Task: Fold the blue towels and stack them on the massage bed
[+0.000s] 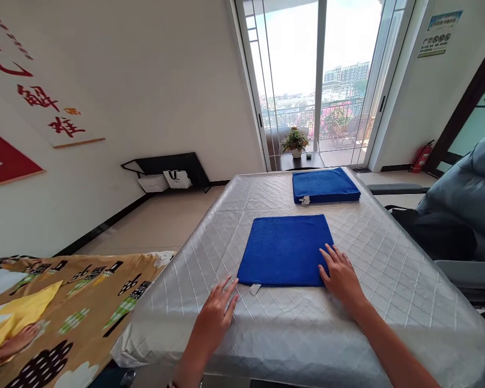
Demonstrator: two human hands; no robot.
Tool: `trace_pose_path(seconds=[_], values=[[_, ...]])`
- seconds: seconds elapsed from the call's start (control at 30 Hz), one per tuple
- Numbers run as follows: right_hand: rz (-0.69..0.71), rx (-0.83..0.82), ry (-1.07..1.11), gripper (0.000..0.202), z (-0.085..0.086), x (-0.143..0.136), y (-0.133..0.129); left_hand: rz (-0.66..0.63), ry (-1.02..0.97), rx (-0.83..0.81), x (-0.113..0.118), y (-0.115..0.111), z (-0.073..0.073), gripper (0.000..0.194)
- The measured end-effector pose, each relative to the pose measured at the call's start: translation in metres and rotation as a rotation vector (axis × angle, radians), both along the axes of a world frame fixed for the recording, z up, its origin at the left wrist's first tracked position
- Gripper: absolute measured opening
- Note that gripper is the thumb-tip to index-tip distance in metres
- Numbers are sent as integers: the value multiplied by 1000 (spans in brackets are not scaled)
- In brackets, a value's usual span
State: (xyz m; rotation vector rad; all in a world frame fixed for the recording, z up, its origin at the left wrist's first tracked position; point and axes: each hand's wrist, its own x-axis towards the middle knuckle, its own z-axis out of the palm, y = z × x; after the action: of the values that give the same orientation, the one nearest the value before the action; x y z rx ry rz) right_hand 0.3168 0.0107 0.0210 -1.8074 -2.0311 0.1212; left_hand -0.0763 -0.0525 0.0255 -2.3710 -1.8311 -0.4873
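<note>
A blue towel [286, 250] lies flat on the silver quilted table cover [372, 258], with a small white tag at its near left edge. My left hand [216, 310] rests by the towel's near left corner, fingers spread and holding nothing. On the towel's right edge lies my right hand [339, 269], its fingers stretched out and their tips on the cloth. Farther back, a neat stack of folded blue towels [325, 185] sits on the same cover, a white tag showing at its front.
At the lower left is a patterned brown cloth [92, 302], with another person's hand [24, 337] near a yellow cloth [28, 310]. A dark armchair [469, 199] stands at the right. Behind the table are a potted plant [296, 141] and sliding glass doors [319, 70].
</note>
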Motion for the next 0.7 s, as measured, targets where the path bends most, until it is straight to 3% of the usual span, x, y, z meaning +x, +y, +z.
trace_pose_path(seconds=[0.17, 0.27, 0.47, 0.7], values=[[270, 33, 166, 27, 16, 32, -16, -86, -53, 51, 15, 11, 18, 32], [394, 33, 193, 21, 9, 52, -32, -126, -111, -16, 17, 27, 20, 29], [289, 175, 186, 21, -17, 66, -39, -122, -294, -100, 13, 37, 10, 25], [285, 216, 172, 18, -16, 64, -37, -82, -355, -58, 12, 36, 4, 30]])
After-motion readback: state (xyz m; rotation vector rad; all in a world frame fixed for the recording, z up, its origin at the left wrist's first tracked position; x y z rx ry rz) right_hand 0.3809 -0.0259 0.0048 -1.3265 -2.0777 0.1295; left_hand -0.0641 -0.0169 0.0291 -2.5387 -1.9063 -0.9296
